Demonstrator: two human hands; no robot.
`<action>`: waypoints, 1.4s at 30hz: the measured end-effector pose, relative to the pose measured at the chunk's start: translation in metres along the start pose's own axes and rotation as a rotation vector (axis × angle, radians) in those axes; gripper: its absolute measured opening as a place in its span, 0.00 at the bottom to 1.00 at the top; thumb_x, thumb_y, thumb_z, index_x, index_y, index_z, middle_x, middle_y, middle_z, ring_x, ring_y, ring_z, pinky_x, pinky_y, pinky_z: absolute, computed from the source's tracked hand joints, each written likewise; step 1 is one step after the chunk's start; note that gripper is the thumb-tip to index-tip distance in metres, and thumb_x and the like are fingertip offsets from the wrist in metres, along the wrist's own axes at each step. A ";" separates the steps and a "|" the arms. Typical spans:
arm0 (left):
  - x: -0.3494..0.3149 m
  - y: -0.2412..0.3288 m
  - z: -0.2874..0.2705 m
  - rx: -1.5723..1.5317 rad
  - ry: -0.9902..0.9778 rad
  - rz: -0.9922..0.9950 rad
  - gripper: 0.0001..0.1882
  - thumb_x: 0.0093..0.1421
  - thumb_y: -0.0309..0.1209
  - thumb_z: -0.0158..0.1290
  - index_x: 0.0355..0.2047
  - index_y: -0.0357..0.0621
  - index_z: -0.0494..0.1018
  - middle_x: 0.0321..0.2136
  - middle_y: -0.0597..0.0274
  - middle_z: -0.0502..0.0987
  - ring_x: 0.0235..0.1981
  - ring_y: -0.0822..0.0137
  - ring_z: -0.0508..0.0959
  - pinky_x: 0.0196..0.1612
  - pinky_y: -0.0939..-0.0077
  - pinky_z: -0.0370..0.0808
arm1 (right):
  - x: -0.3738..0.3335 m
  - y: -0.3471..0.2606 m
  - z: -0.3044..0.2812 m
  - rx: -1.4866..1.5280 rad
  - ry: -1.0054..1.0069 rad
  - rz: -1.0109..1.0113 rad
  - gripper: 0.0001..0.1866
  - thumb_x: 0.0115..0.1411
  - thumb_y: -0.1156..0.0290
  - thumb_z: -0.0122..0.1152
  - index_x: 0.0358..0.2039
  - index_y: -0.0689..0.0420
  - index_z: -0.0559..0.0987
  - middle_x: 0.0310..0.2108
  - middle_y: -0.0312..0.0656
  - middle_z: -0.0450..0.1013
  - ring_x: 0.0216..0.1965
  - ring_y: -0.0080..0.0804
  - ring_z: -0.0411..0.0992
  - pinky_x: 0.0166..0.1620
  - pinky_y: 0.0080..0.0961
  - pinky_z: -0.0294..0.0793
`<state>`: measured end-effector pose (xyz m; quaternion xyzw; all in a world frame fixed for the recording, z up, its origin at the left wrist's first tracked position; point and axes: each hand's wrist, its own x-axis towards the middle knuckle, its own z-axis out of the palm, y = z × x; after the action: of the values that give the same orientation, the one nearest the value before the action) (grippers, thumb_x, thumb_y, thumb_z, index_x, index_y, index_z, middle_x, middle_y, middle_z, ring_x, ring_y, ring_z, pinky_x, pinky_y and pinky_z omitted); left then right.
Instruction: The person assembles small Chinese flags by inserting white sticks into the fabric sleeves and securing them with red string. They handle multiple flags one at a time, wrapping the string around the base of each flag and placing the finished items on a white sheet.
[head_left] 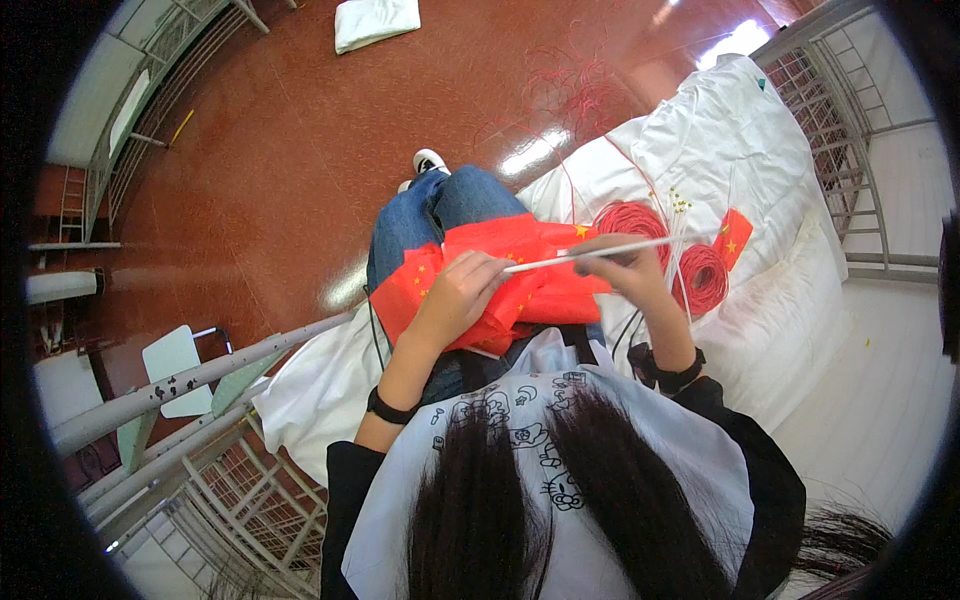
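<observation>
Both my hands are over my lap, on a thin white stick (545,263) that slants up to the right. My left hand (460,292) pinches its left end, just above a pile of red flags (488,238) with yellow stars. Further along the stick, my right hand (628,272) has its fingers closed around it. The flags lie folded and overlapping across my jeans, partly hidden by my hands. Beside my right hand are two coils of red string (702,279) and a bunch of white sticks with gold tips (680,203). A small red flag (735,240) lies right of them.
I sit on a bed with crumpled white bedding (690,125). Loose red string (570,90) trails over the reddish floor (290,130). A metal bed rail (200,378) runs at my left, near a white board (172,365). A folded white cloth (377,24) lies far ahead.
</observation>
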<state>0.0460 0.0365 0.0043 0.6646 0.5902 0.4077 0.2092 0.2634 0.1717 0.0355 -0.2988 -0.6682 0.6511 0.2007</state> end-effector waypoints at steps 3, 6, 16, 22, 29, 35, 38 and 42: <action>0.002 0.001 0.002 0.017 0.001 0.029 0.08 0.54 0.23 0.53 0.36 0.35 0.74 0.29 0.52 0.74 0.32 0.55 0.74 0.36 0.66 0.72 | 0.007 0.008 0.016 -0.278 -0.133 -0.101 0.16 0.56 0.74 0.59 0.46 0.61 0.75 0.44 0.45 0.73 0.44 0.34 0.71 0.47 0.29 0.71; 0.003 -0.002 -0.006 0.077 0.034 0.025 0.08 0.54 0.23 0.53 0.35 0.35 0.74 0.28 0.53 0.74 0.31 0.55 0.74 0.35 0.65 0.72 | 0.014 0.012 0.011 0.523 0.348 -0.163 0.26 0.60 0.69 0.52 0.58 0.59 0.61 0.53 0.48 0.65 0.46 0.38 0.70 0.50 0.33 0.71; 0.009 0.011 0.008 0.158 -0.067 0.145 0.12 0.50 0.22 0.53 0.37 0.35 0.73 0.28 0.53 0.72 0.31 0.55 0.73 0.34 0.66 0.72 | 0.012 0.020 0.027 0.170 0.110 -0.021 0.27 0.66 0.55 0.40 0.58 0.62 0.59 0.57 0.47 0.60 0.61 0.40 0.56 0.63 0.33 0.51; 0.018 0.027 0.009 0.170 -0.066 0.180 0.12 0.48 0.23 0.53 0.34 0.33 0.73 0.28 0.54 0.71 0.30 0.57 0.72 0.33 0.66 0.71 | 0.001 0.012 0.047 -0.518 0.135 -0.289 0.19 0.59 0.66 0.54 0.48 0.62 0.68 0.45 0.50 0.68 0.50 0.44 0.65 0.51 0.35 0.63; 0.030 0.036 0.013 0.141 -0.111 0.257 0.24 0.46 0.17 0.51 0.47 0.32 0.71 0.35 0.52 0.72 0.37 0.55 0.72 0.41 0.66 0.72 | -0.017 0.014 0.010 -0.600 -0.091 -0.174 0.11 0.59 0.66 0.51 0.26 0.61 0.74 0.22 0.46 0.70 0.25 0.41 0.70 0.30 0.31 0.67; 0.037 0.043 0.025 0.164 -0.248 0.318 0.25 0.46 0.20 0.52 0.49 0.36 0.70 0.40 0.53 0.71 0.42 0.56 0.71 0.46 0.65 0.71 | -0.033 0.005 -0.010 -0.085 -0.211 0.100 0.16 0.61 0.61 0.49 0.32 0.63 0.76 0.21 0.43 0.71 0.22 0.30 0.69 0.30 0.28 0.68; 0.038 0.049 0.029 0.216 -0.239 0.324 0.26 0.48 0.24 0.54 0.50 0.41 0.70 0.46 0.54 0.70 0.47 0.55 0.69 0.51 0.64 0.69 | -0.037 0.007 -0.010 -0.195 -0.236 0.030 0.14 0.60 0.66 0.51 0.31 0.65 0.77 0.19 0.40 0.69 0.21 0.23 0.66 0.28 0.24 0.67; 0.033 0.050 0.021 0.341 -0.065 0.253 0.26 0.49 0.30 0.58 0.51 0.48 0.70 0.53 0.54 0.66 0.53 0.54 0.65 0.57 0.55 0.62 | -0.041 0.017 -0.075 -0.052 0.241 0.259 0.11 0.59 0.65 0.53 0.31 0.60 0.78 0.20 0.33 0.69 0.20 0.17 0.66 0.24 0.17 0.64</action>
<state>0.0922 0.0612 0.0397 0.7721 0.5553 0.3033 0.0596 0.3458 0.2006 0.0295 -0.4633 -0.6119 0.6135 0.1858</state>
